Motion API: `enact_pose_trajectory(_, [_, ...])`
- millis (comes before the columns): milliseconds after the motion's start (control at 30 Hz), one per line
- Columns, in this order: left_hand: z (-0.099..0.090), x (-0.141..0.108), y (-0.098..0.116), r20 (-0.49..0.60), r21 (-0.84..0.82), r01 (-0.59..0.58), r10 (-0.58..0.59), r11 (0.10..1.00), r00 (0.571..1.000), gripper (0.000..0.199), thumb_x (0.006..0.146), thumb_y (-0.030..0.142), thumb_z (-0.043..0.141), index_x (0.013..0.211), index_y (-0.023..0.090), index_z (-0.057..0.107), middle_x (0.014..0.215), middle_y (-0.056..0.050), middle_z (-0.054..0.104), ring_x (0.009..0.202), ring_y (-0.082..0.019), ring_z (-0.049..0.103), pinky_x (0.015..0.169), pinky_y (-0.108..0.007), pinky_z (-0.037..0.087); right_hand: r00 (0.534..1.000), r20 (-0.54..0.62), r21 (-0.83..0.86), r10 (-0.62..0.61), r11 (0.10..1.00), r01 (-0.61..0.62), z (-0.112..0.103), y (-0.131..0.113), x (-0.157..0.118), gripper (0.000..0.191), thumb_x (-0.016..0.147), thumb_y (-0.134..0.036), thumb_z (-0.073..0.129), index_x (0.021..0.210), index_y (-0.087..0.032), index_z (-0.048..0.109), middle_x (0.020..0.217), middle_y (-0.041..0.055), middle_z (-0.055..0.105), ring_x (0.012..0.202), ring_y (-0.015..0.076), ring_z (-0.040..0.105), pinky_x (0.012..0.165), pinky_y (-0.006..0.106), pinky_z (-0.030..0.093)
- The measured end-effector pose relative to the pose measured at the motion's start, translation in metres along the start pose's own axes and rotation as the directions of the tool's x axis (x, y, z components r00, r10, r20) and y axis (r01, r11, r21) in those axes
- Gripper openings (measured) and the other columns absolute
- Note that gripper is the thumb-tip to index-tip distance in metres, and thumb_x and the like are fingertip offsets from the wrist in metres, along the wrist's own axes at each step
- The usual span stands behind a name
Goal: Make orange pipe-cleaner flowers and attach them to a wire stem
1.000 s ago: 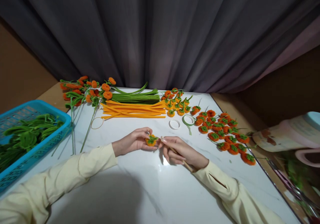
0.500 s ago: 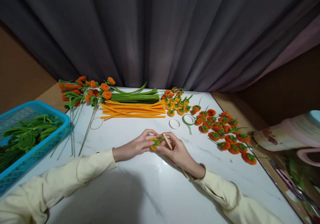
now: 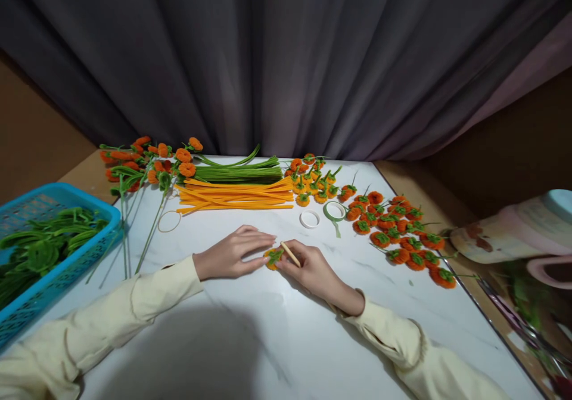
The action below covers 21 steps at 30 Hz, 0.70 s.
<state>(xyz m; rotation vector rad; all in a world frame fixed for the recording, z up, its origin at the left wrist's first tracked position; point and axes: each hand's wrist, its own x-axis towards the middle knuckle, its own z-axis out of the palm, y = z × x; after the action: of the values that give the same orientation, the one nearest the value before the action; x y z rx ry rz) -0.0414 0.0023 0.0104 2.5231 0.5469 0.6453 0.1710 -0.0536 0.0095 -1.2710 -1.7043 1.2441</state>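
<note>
A small yellow flower with a green top (image 3: 273, 259) lies between my two hands near the middle of the white table (image 3: 214, 328). My left hand (image 3: 235, 252) has its fingers stretched toward the flower, thumb apart and tip close to its left edge. My right hand (image 3: 308, 267) is closed round a thin wooden stick (image 3: 291, 254), with fingertips at the flower's right side. Part of the stick is hidden inside the right hand.
Yellow strips (image 3: 236, 196) and green stems (image 3: 241, 174) lie at the back. Orange flowers (image 3: 379, 239) spread right, beside white tape (image 3: 309, 219) and green tape (image 3: 334, 211). A blue basket (image 3: 114, 215) with green pieces stands left. A large bottle (image 3: 504, 233) lies at the right edge.
The yellow flower has come down and slightly left. My left hand has shifted left and its fingers have straightened. My right hand has moved a little left with the stick, which leans differently.
</note>
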Motion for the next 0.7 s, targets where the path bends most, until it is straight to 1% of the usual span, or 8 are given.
enact_pose_trajectory(100, [0.0035, -0.0009, 0.0045, 0.030, 0.030, -0.046, 0.046, 0.998, 0.999, 0.042, 0.087, 0.026, 0.054, 0.128, 0.019, 0.049, 0.118, -0.012, 0.062, 0.108, -0.021, 0.059, 0.099, -0.040, 0.035, 1.000, 0.017, 0.002, -0.015, 1.000, 0.015, -0.0008, -0.0022, 0.0003, 0.014, 0.078, -0.024, 0.061, 0.089, -0.016, 0.061, 0.077, 0.0000, 0.063, 0.067, 0.0124, 0.053, 0.062, 0.022, 0.041])
enact_pose_trajectory(200, [0.0068, -0.0015, 0.0068, 0.020, 0.045, -0.038, 0.037, 0.998, 0.999, 0.039, 0.087, 0.023, 0.053, 0.126, 0.020, 0.051, 0.116, -0.011, 0.063, 0.108, -0.022, 0.059, 0.098, -0.040, 0.036, 1.000, 0.015, 0.011, -0.006, 1.000, 0.006, -0.0009, -0.0019, 0.0002, 0.013, 0.078, -0.025, 0.060, 0.088, -0.016, 0.061, 0.076, 0.0003, 0.063, 0.066, 0.0124, 0.052, 0.060, 0.022, 0.041])
enact_pose_trajectory(333, [0.0078, -0.0017, 0.0053, 0.015, 0.016, -0.020, 0.020, 1.000, 1.000, 0.035, 0.087, 0.021, 0.053, 0.121, 0.021, 0.056, 0.113, -0.010, 0.065, 0.109, -0.023, 0.059, 0.096, -0.041, 0.038, 1.000, 0.002, 0.008, 0.001, 1.000, -0.001, -0.0005, -0.0003, -0.0002, 0.014, 0.079, -0.028, 0.060, 0.087, -0.016, 0.062, 0.073, 0.0002, 0.062, 0.063, 0.0121, 0.051, 0.057, 0.021, 0.040])
enact_pose_trajectory(467, [0.0069, -0.0006, 0.0056, 0.034, -0.018, -0.024, 0.024, 1.000, 0.999, 0.034, 0.087, 0.019, 0.051, 0.121, 0.021, 0.056, 0.112, -0.010, 0.066, 0.110, -0.022, 0.058, 0.093, -0.038, 0.041, 1.000, 0.012, -0.010, -0.016, 1.000, 0.016, -0.0014, -0.0019, -0.0002, 0.013, 0.079, -0.025, 0.059, 0.086, -0.015, 0.063, 0.073, -0.0001, 0.062, 0.063, 0.0113, 0.051, 0.057, 0.020, 0.039])
enact_pose_trajectory(600, [0.0062, 0.0003, 0.0065, 0.031, -0.015, -0.032, 0.032, 0.999, 0.999, 0.035, 0.088, 0.018, 0.050, 0.122, 0.020, 0.056, 0.110, -0.010, 0.067, 0.108, -0.021, 0.059, 0.091, -0.037, 0.042, 0.999, 0.033, -0.023, -0.028, 0.999, 0.028, -0.0030, -0.0050, 0.0006, 0.012, 0.080, -0.023, 0.056, 0.085, -0.015, 0.064, 0.069, -0.0010, 0.061, 0.058, 0.0097, 0.047, 0.055, 0.019, 0.037])
enact_pose_trajectory(700, [0.0061, 0.0000, 0.0055, 0.031, -0.014, -0.043, 0.043, 0.999, 0.999, 0.036, 0.087, 0.018, 0.050, 0.122, 0.020, 0.055, 0.113, -0.011, 0.065, 0.108, -0.021, 0.059, 0.091, -0.036, 0.042, 0.998, 0.050, -0.032, -0.024, 0.999, 0.026, -0.0040, -0.0054, 0.0012, 0.013, 0.080, -0.024, 0.055, 0.084, -0.014, 0.064, 0.066, -0.0014, 0.059, 0.055, 0.0091, 0.045, 0.053, 0.019, 0.036])
